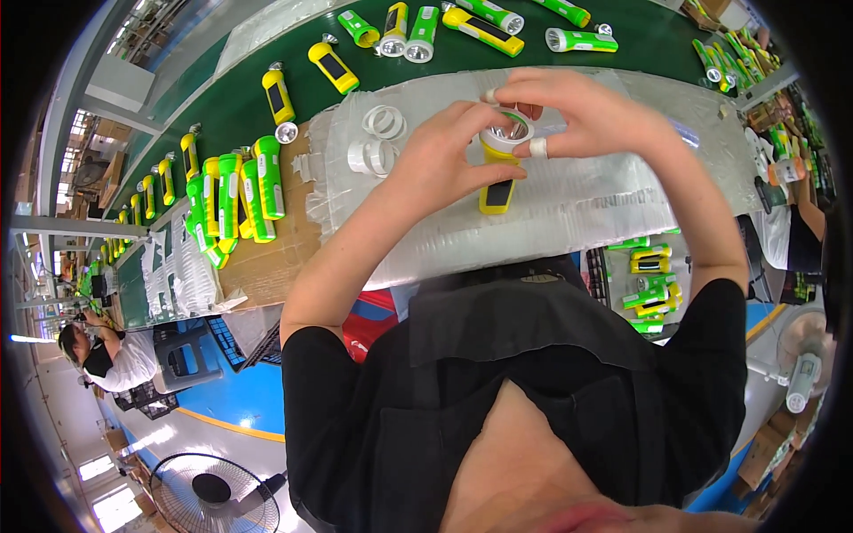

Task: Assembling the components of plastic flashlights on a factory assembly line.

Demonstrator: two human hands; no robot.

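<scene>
A yellow flashlight [496,197] with a dark panel on its side stands lens-up on the plastic-covered bench in front of me. My left hand [451,158] closes around it from the left, thumb across the body just below the head. At the head sits a white ring [509,139] around the shiny reflector. My right hand [569,115], with white bands on two fingers, pinches this ring from the far and right sides. Left of my hands lie several loose white rings [378,153], some upright and some flat.
Green and yellow flashlights [233,195] are piled on cardboard at the left. More flashlights [422,35] lie along the green belt [302,124] at the far side. A crate [653,284] of flashlights is below the bench edge at right. Other people work at both sides.
</scene>
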